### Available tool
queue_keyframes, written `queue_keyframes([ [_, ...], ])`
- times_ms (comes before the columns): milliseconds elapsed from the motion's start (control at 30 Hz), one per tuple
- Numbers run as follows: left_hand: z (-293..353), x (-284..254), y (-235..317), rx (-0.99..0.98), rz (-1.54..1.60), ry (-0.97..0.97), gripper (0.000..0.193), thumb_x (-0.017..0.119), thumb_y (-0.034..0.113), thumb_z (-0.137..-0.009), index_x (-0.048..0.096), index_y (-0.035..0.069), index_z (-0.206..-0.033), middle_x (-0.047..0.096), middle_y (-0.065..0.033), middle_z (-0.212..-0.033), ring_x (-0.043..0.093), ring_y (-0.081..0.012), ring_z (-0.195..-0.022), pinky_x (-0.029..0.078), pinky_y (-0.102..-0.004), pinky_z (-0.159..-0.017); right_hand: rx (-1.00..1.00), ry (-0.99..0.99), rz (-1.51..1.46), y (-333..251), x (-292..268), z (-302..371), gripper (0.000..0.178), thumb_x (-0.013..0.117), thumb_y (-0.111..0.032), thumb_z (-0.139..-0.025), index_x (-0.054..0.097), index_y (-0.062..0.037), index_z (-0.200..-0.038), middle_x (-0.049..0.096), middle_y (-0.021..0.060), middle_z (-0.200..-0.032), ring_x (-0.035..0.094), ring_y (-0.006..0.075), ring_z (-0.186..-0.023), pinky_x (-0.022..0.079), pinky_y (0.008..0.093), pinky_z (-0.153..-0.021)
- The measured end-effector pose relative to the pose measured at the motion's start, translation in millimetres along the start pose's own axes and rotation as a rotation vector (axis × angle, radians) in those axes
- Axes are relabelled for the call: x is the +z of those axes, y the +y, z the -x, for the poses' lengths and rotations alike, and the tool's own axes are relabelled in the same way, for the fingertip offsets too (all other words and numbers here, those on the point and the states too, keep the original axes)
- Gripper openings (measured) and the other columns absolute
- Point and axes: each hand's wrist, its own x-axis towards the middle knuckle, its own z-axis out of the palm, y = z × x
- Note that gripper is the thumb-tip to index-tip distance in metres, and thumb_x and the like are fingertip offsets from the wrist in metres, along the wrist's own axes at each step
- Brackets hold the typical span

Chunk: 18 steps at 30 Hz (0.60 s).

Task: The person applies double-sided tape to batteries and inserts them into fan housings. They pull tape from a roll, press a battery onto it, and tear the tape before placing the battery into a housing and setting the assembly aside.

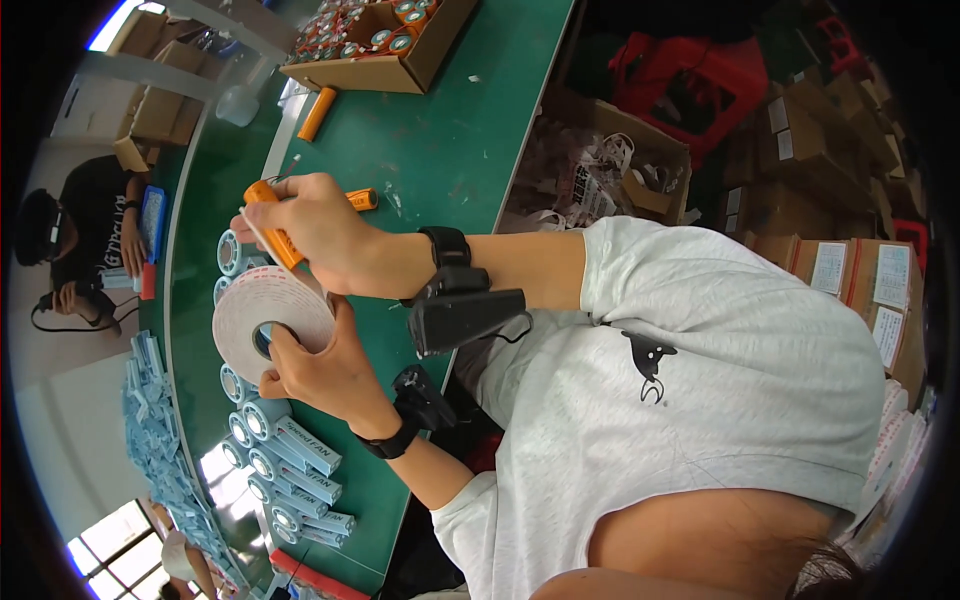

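In my right hand point(318, 232), closed fingers pinch an orange cylindrical battery point(285, 247). A thin white strip runs along its side, just above the tape roll. My left hand point(325, 365) grips a large roll of white tape point(240, 310) with red print, fingers at its core and edge. Battery and roll are close together; whether they touch I cannot tell. Past my right hand lies another orange battery point(362, 199), partly hidden. Light-blue handheld fans point(290, 450) stand or lie in rows beside and below the roll, some covered by it.
A carton point(400, 60) of orange batteries stands at the table's top end, a loose battery point(317, 114) near it. Opposite, a co-worker point(100, 230) sits by a blue tray point(153, 222). Many light-blue pieces point(155, 420) are heaped at left. An open waste carton point(650, 190) stands beside the green table point(480, 150).
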Motion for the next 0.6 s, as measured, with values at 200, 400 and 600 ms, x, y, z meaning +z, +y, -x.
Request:
queue_keyframes([
  [200, 0.8, -2.9, 22.2, -0.048, 0.015, -0.032, 0.042, 0.077, 0.028, -0.056, 0.047, 0.0, -0.064, 0.044, -0.0085, -0.052, 0.036, -0.0258, -0.063, 0.027, -0.0332, -0.067, -0.116, 0.035, -0.226, -28.1, -15.4, -23.3, 0.022, 0.055, -0.003, -0.08, 0.047, 0.0069, -0.098, 0.056, 0.0193, -0.094, 0.057, 0.0256, -0.086, 0.048, 0.0334, -0.071],
  [400, 16.4, 3.6, 20.6, 0.028, 0.137, -0.162, 0.043, 0.078, 0.027, -0.055, 0.051, -0.002, -0.071, 0.048, -0.0109, -0.059, 0.033, -0.0276, -0.063, 0.028, -0.0347, -0.069, -0.38, -0.185, -0.006, -96.6, -25.3, -25.9, 0.025, 0.057, -0.006, -0.081, 0.045, 0.0045, -0.101, 0.054, 0.0216, -0.103, 0.055, 0.029, -0.097, 0.047, 0.0352, -0.076],
  [600, -31.2, 23.1, 10.6, 0.099, 0.557, -0.657, 0.036, 0.067, 0.03, -0.07, 0.052, -0.002, -0.077, 0.053, -0.0173, -0.07, 0.045, -0.0354, -0.081, 0.031, -0.0386, -0.075, -0.341, -0.407, 0.151, -120.5, -19.4, 4.7, 0.028, 0.061, -0.004, -0.077, 0.047, 0.0044, -0.099, 0.057, 0.0188, -0.1, 0.057, 0.024, -0.09, 0.047, 0.0343, -0.079],
])
